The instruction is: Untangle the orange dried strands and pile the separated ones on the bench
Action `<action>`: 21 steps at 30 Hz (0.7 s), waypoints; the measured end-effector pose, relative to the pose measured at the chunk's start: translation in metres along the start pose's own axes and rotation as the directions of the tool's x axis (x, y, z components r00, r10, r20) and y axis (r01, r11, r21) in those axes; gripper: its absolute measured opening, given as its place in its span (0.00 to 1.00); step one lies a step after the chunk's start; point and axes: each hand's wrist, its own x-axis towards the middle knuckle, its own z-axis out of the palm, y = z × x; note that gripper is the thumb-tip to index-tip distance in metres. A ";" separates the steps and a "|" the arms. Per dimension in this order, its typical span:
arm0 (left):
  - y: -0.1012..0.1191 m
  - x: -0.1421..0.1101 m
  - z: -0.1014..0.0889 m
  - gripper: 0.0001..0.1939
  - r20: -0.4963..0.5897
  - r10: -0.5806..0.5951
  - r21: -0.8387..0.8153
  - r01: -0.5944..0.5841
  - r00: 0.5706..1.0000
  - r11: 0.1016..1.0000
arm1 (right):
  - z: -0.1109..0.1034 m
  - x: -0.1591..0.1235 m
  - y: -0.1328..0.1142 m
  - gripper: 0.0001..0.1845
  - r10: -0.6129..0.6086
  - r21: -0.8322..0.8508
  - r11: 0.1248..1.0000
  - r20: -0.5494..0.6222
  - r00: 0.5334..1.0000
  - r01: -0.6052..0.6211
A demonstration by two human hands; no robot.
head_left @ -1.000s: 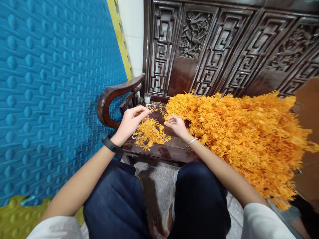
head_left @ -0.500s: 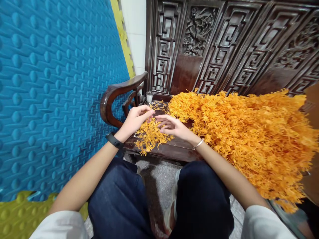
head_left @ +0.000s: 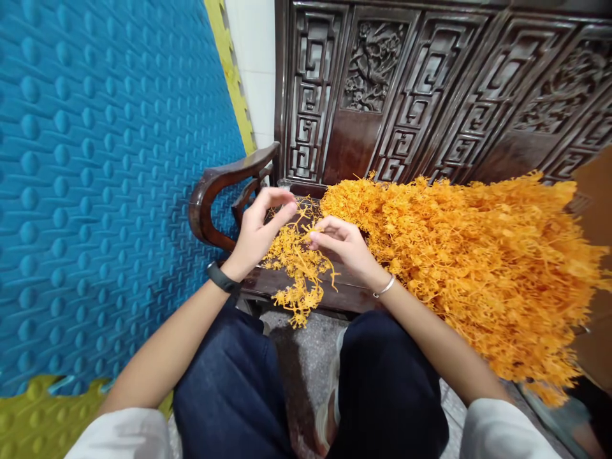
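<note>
A small clump of orange artificial foliage sprigs (head_left: pixel 301 274) hangs between my hands, its lower end over the bench's front edge. My right hand (head_left: pixel 347 245) is closed, thumb and fingers pinching a thin stem at the clump's upper right. Just above the clump's upper left, my left hand (head_left: pixel 262 223) is curled, its thumb and fingertips nearly together. Anything between those fingertips is too small to make out. A large pile of orange foliage (head_left: pixel 478 255) lies to the right of my right hand.
The dark wooden bench (head_left: pixel 268 284) has a carved backrest (head_left: pixel 356 143) and a curved armrest (head_left: pixel 201 197) at the left. A blue foam mat (head_left: pixel 95 191) stands beyond it. Brown cardboard (head_left: pixel 595 204) is at the far right. My knees are below the bench edge.
My left hand has risen slightly. My right hand has shifted a little right and closed into a pinch. The small clump now hangs lower, with longer stems showing.
</note>
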 end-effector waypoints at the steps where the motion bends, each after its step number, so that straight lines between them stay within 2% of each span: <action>1: 0.006 -0.001 -0.001 0.11 0.150 0.002 0.004 -0.003 0.989 1.000 | 0.000 0.000 0.000 0.10 -0.002 0.025 1.000 -0.005 1.000 0.002; 2: 0.012 -0.003 -0.002 0.12 0.282 -0.018 0.015 0.015 0.959 1.000 | -0.001 0.000 0.001 0.10 -0.005 0.050 0.999 -0.009 1.000 0.005; 4: 0.017 -0.005 -0.003 0.14 0.416 -0.084 0.055 0.067 0.905 0.996 | -0.002 0.000 0.004 0.10 -0.015 0.083 0.996 -0.018 1.000 0.016; 6: 0.015 -0.006 -0.003 0.17 0.420 -0.141 0.098 0.110 0.896 0.989 | -0.003 0.000 0.006 0.11 -0.027 0.075 0.997 -0.025 0.999 0.029; 8: 0.009 -0.005 -0.002 0.15 0.432 -0.182 0.126 0.141 0.883 0.982 | -0.003 0.000 0.008 0.11 -0.041 0.032 0.999 -0.027 0.999 0.042; 10: 0.005 -0.003 -0.002 0.11 0.490 -0.222 0.165 0.161 0.843 0.973 | -0.003 0.000 0.008 0.12 -0.053 -0.015 0.999 -0.034 0.998 0.052; 13: 0.003 -0.001 -0.002 0.13 0.542 -0.289 0.254 0.175 0.789 0.951 | -0.004 0.000 0.007 0.13 -0.069 -0.085 0.994 -0.073 0.995 0.062; 16: 0.006 0.001 -0.003 0.12 0.512 -0.312 0.274 0.193 0.800 0.942 | -0.005 -0.001 0.007 0.12 -0.075 -0.117 0.991 -0.095 0.993 0.064; 21: 0.006 0.001 -0.005 0.12 0.491 -0.268 0.253 0.159 0.829 0.954 | -0.008 0.000 0.008 0.13 -0.053 -0.071 0.996 -0.069 0.996 0.048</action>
